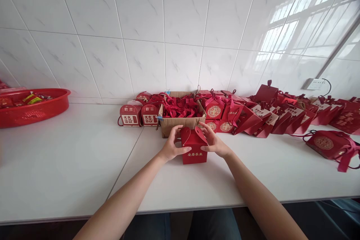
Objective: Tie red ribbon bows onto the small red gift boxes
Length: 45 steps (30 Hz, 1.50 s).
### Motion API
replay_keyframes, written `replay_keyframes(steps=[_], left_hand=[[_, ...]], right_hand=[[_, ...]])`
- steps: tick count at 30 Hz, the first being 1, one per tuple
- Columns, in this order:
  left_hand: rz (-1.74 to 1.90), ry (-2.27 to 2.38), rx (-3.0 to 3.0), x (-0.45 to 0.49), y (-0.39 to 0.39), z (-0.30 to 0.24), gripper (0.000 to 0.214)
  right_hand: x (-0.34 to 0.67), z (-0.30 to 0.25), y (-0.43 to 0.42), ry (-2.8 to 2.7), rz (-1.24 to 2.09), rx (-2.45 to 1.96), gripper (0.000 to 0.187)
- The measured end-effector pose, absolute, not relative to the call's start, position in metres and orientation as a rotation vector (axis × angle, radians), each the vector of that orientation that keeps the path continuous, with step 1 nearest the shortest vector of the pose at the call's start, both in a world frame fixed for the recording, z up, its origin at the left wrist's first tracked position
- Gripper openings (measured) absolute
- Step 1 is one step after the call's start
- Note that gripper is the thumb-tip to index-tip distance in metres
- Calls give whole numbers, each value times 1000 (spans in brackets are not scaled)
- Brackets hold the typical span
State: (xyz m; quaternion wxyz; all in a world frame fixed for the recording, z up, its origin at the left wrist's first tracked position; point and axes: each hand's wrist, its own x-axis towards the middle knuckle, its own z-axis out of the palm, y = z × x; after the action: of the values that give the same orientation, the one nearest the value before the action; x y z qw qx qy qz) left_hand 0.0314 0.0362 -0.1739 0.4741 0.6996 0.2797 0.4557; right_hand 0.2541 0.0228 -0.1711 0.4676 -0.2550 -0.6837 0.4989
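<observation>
A small red gift box [194, 150] with gold characters on its front stands on the white table [70, 165], its top flaps partly raised. My left hand [172, 144] grips its left side, thumb on the front and fingers curled over the top. On the box's right side my right hand [213, 140] holds the right flap with bent fingers. Just behind the box sits a cardboard box [182, 122] full of red ribbons [180, 107].
Two arched red boxes [139, 115] stand left of the cardboard box. Several finished red gift boxes [281, 114] with bows line the wall to the right, one [329, 144] lying apart. A red basket [30, 107] holds sweets at far left. A wall socket [316, 83] is at right.
</observation>
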Motion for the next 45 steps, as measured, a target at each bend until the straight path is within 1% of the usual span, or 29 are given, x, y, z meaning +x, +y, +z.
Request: replay_keyframes(steps=[9,16,22,31,39,41,45], left_hand=[[1114,708,1702,32,36,-174,82],[1079,583,1782,32,34,-176,86],[1099,636,1774,32,36,-177,89],[1151,630,1765,32,39,-181,103],[1125,622,1784,33,36,-180,98],[1137,641,1800,33,36,-181,98],[1191,700,1855,34,38,-186,100]], right_hand=[[255,-171,24,-1696,1230,-640,88],[257,-173,25,-1626,1223,-720,87],[257,-172,23,-1676,1213,-691,85],[256,-169,22,-1733,1202,-650,86],[259,-173,24,-1705,1199,-683,88],[260,-171,22,-1714,1143,-702,81],[261,-154,21,-1571,797,-843,46]])
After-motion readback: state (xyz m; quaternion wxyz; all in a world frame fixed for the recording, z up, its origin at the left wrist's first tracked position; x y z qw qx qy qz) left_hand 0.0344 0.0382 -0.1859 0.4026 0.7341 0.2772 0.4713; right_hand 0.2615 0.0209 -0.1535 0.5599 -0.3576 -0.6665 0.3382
